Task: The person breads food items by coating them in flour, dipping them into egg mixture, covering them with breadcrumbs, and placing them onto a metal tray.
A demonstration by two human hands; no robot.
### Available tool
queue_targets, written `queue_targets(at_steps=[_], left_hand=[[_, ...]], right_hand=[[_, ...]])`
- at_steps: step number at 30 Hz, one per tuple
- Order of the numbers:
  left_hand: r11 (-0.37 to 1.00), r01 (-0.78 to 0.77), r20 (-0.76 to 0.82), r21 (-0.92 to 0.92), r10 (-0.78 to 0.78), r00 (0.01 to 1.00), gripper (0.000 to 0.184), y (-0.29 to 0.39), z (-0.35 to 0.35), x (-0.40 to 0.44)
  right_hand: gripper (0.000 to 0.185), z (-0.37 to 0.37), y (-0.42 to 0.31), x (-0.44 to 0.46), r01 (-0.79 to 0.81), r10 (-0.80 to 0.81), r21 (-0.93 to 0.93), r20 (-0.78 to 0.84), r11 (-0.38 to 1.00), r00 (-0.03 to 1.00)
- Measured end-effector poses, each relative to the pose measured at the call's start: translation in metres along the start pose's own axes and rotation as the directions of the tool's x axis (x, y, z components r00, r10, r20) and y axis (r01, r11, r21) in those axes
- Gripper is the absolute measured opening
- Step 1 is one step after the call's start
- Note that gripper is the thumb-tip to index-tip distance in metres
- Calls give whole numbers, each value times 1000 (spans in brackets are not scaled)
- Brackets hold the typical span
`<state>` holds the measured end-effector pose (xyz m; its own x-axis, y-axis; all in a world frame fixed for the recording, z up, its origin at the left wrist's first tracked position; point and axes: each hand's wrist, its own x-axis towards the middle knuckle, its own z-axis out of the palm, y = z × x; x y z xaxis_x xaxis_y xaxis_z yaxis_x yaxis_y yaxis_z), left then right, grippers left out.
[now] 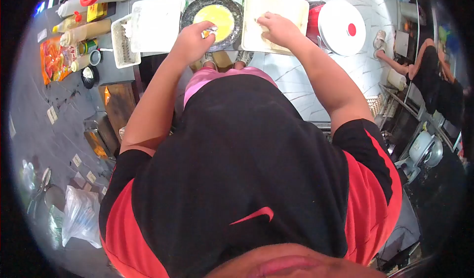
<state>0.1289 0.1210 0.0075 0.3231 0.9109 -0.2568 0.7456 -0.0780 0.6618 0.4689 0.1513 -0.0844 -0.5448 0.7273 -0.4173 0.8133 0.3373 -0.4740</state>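
Note:
My left hand [193, 42] is over the right half of a dark speckled bowl [189, 17] that holds yellow liquid [222, 19]. Its thumb and fingers pinch a small white and orange piece [209, 31] just above the liquid. To the right of the bowl, my right hand [279, 30] reaches into a cream tray [299, 19] with a pale layer on its bottom. The fingers there are bent and apart, with nothing visible between them.
A white board or lid [157, 25] and a wire-lined basket [124, 51] lie left. A red pot with a white lid [341, 29] stands right of the tray. Sauce bottles [86, 32] and an orange packet [53, 61] are far left. Another person [429, 71] is at far right.

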Motion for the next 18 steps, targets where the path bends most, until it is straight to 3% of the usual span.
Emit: queue_targets(at_steps=[3,6,9,10,14,18], left_hand=[[994,89,22,-63,-88,996,43,3,-7,-7],[987,133,33,-88,-131,991,44,0,-12,-11],[982,161,37,-95,-158,987,45,-1,-18,-15],[983,151,26,-103,-149,988,45,-5,-17,-16],[986,152,29,-70,-150,988,41,-16,-14,-18],[972,215,80,-97,-208,975,42,-6,-23,-20]], right_hand=[[64,7,9,4,-69,70,220,1,973,998],[63,-10,10,-7,-91,115,237,-86,967,990],[70,-24,-11,-30,-256,302,187,-285,948,910],[82,-16,-15,-33,-299,328,139,-285,944,901],[85,6,-60,-28,-444,461,125,-204,887,864],[74,28,-54,-6,-332,401,295,-216,896,890]])
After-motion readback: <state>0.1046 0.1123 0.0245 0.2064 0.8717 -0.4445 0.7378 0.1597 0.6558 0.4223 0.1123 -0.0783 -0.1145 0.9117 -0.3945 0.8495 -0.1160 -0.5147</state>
